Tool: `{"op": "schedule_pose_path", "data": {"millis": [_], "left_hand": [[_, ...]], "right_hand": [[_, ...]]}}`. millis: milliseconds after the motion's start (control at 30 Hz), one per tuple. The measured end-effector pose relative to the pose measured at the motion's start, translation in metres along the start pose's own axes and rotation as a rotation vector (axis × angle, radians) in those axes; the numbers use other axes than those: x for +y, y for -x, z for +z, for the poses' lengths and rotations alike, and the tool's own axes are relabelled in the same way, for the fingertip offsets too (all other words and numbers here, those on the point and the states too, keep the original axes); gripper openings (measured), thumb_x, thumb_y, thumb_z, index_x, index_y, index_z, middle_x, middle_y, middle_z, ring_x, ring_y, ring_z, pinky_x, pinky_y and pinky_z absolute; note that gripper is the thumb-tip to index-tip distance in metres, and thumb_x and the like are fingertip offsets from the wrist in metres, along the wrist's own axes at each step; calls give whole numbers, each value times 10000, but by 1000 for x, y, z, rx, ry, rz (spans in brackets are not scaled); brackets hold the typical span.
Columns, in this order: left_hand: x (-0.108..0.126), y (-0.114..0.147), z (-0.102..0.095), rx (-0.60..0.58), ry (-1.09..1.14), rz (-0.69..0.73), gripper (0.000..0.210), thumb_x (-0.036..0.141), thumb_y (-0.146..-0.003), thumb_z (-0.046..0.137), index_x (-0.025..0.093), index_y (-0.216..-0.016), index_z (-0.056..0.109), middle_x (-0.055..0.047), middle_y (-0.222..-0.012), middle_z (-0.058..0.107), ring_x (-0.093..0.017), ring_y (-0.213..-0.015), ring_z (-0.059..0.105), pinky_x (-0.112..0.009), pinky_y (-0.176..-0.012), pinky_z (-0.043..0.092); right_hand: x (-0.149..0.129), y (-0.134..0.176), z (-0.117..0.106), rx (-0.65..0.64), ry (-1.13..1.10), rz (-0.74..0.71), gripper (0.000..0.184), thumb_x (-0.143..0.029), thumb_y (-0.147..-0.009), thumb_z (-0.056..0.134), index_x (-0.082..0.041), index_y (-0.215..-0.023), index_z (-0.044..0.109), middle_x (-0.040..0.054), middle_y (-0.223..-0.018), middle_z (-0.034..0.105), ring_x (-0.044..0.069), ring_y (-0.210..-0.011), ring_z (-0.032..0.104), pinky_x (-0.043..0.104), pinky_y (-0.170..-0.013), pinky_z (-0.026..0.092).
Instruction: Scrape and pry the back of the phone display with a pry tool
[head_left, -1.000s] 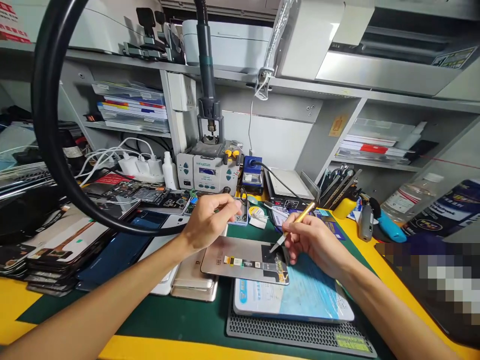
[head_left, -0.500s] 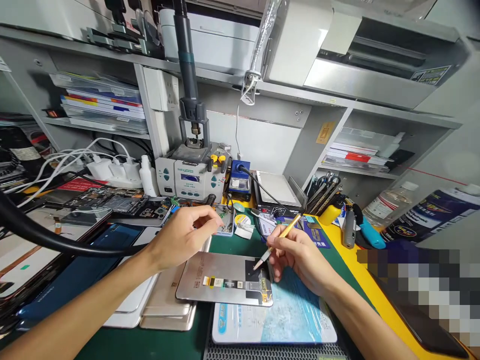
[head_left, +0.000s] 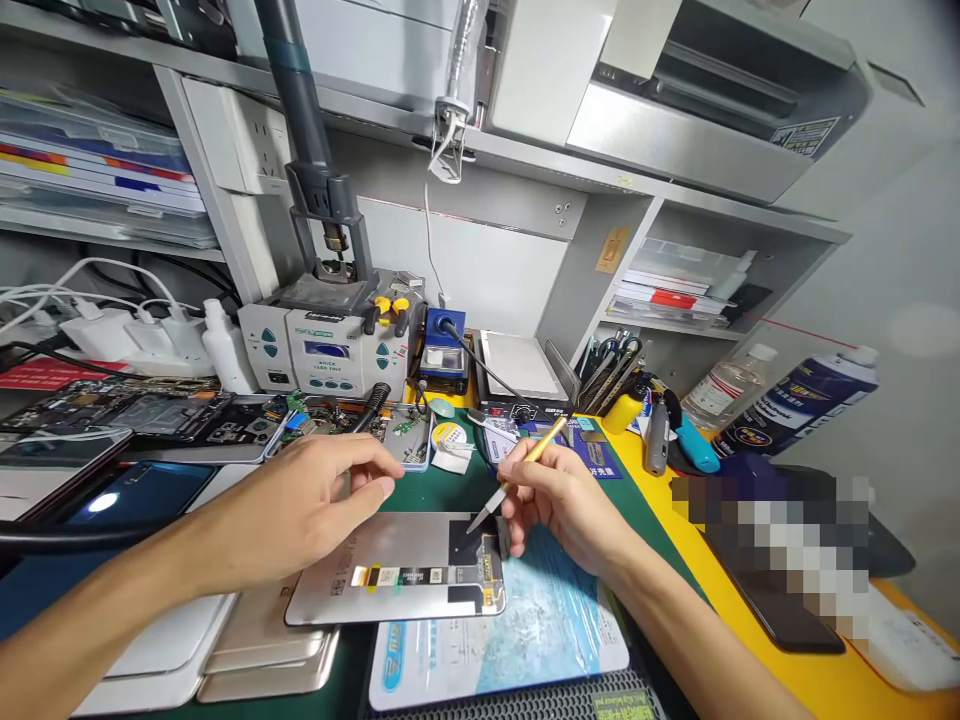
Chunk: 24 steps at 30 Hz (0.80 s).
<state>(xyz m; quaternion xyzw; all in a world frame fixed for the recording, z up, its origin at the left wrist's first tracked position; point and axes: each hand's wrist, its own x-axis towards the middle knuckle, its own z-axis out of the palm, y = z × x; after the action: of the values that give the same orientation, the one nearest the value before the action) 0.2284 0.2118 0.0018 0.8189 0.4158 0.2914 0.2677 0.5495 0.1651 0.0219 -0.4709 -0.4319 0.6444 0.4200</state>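
My right hand (head_left: pixel 559 500) grips a craft knife (head_left: pixel 534 458) with a gold handle, held like a pen. Its pointed tip is at the black patch on the back of a grey tablet display panel (head_left: pixel 397 540). A ribbon cable with a small circuit strip runs across this panel. The lower fingers of that hand are by the panel's right edge; whether they press on it I cannot tell. My left hand (head_left: pixel 300 510) hovers over the panel's upper left, fingers curved, thumb and forefinger slightly apart, nothing visible between them. Beneath the panel's right part lies a blue-and-white wrapped packet (head_left: pixel 510 650).
Gold and white tablet shells (head_left: pixel 262 675) lie left, crossed by a thick black hose (head_left: pixel 45 537). Behind stand a hot-air station (head_left: pixel 326 350), a blue soldering unit (head_left: pixel 444 350) and a heating plate (head_left: pixel 521 365). Bottles (head_left: pixel 731 385) and a dark phone (head_left: pixel 780 600) are at right.
The camera view has turned right, so the scene sits further left. The knife still points at the panel's black patch. My left hand has come lower and nearer over the panel.
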Motion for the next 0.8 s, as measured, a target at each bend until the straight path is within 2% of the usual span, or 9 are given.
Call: {"op": "schedule_pose_path", "data": {"millis": [100,200,300,433,567,667,800], "left_hand": [[-6,8,-10,-63,-81,-29,382,714,-1060,787,389,-1107,983,-36,-917,866,-242,-659,679,-342,-623,529],[-15,16,-21,-160,-130,-87,489,778,-961,889,406,-1265,984,-74,-1203,945,-336,-934,882,-366,-775,661],[-23,19,-28,-281,-172,-167,602,780,-873,983,439,-1369,967,-76,-1366,945,-408,-1172,927,-391,-888,706],[-26,17,-29,-383,-202,-247,588,669,-858,1023,409,-1379,943,-71,-1339,946,-390,-1129,923,-358,-772,647],[-14,15,-27,-454,-202,-286,418,638,-939,957,356,-1237,876,-16,-1047,892,-292,-871,830,-335,-685,547],[-1,16,-27,-466,-186,-305,385,652,-976,900,336,-1155,772,23,-920,822,-261,-817,746,-330,-697,508],[11,19,-27,-536,-43,-372,316,574,-1042,829,324,-1112,648,52,-1017,885,-244,-919,796,-301,-800,553]], "right_hand": [[0,-2,-2,-2,-8,-2,502,-460,-713,1076,-265,-822,626,-30,-612,728,158,-432,673,270,-438,612],[1,-3,-3,-4,-15,1,498,-444,-721,1077,-264,-826,625,-22,-617,744,164,-433,684,274,-439,621],[0,-3,-3,-2,-18,3,471,-412,-709,1070,-258,-819,639,-19,-610,754,167,-425,688,269,-432,618],[-1,-2,0,12,-27,0,455,-401,-689,1072,-249,-806,659,-20,-594,751,163,-408,686,261,-419,620],[-3,1,3,25,-50,-11,465,-424,-674,1087,-243,-776,672,-2,-588,760,170,-403,681,271,-407,619],[-6,4,5,38,-73,-36,466,-492,-664,1096,-219,-779,737,7,-592,765,156,-402,657,270,-414,613],[-11,12,7,89,-116,-136,506,-581,-687,1125,-187,-777,820,12,-587,749,117,-389,586,202,-358,462]]}}
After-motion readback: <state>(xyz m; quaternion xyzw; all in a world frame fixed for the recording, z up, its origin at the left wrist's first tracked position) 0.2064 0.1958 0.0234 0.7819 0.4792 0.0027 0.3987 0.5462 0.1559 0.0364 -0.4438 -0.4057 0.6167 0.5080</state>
